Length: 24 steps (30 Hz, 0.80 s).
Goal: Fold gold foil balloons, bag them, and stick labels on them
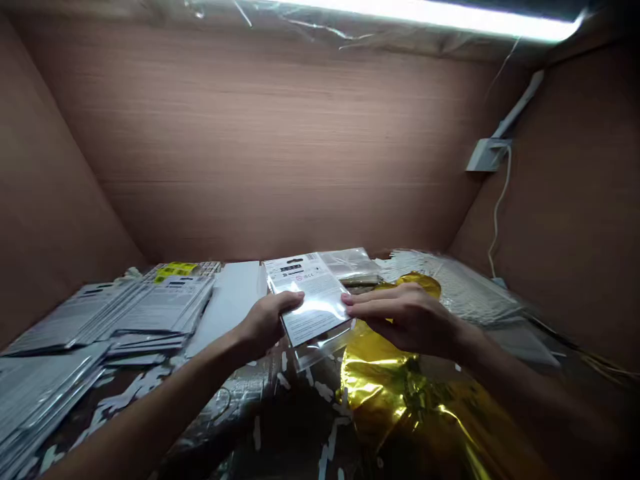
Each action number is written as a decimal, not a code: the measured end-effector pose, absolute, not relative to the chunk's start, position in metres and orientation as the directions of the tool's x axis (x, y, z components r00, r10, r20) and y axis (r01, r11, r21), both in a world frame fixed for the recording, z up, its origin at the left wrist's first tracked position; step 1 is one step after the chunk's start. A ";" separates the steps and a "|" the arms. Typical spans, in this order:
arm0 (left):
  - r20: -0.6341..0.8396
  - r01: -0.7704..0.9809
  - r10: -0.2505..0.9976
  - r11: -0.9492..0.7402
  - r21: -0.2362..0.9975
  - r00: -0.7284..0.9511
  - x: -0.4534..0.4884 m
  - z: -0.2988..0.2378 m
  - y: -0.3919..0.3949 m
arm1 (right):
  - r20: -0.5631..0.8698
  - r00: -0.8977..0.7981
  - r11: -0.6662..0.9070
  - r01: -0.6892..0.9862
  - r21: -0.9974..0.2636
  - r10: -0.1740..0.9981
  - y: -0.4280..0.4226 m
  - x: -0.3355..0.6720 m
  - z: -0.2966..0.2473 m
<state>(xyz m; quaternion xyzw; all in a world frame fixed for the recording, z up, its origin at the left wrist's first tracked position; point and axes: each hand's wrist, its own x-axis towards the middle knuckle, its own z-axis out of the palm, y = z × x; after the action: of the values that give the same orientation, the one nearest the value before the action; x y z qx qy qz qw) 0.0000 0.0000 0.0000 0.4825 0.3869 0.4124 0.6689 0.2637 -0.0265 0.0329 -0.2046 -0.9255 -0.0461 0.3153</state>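
A white printed card in a clear plastic sleeve (315,303) is held up over the middle of the table, tilted towards me. The sleeve's clear end reaches past the card's lower edge. My left hand (267,320) grips its left edge, thumb on top and the other fingers hidden underneath. Against the right edge, the fingertips of my right hand (405,313) press together; its thumb is mostly hidden. Below my right hand lies crumpled gold foil (380,377).
Stacks of packed cards (155,303) stand on the left, beside a plain white sheet (230,293). Clear sleeves (350,261) lie behind the card, and a pile of white pieces (465,287) at right. White scraps (330,440) litter the table. A cable (497,220) hangs on the right wall.
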 end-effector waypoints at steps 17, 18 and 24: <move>0.078 0.778 0.805 -0.590 0.216 0.589 -0.020 -0.038 0.023 | 0.067 -0.754 0.755 0.643 -0.132 0.654 0.008 0.244 -0.035; 0.035 0.726 0.753 -0.645 0.239 0.658 -0.020 -0.037 0.022 | 0.062 -0.747 0.747 0.652 -0.128 0.662 0.009 0.245 -0.034; 0.000 0.613 0.658 -0.702 0.362 0.753 -0.022 -0.026 0.022 | 0.094 -0.697 0.703 0.704 -0.099 0.711 0.010 0.250 -0.035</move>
<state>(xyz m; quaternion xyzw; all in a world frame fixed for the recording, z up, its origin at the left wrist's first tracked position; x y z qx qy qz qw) -0.0216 0.0223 -0.0263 0.9203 0.3453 0.0649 0.1722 0.2499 0.0103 -0.0346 -0.3841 -0.9208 0.0277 0.0624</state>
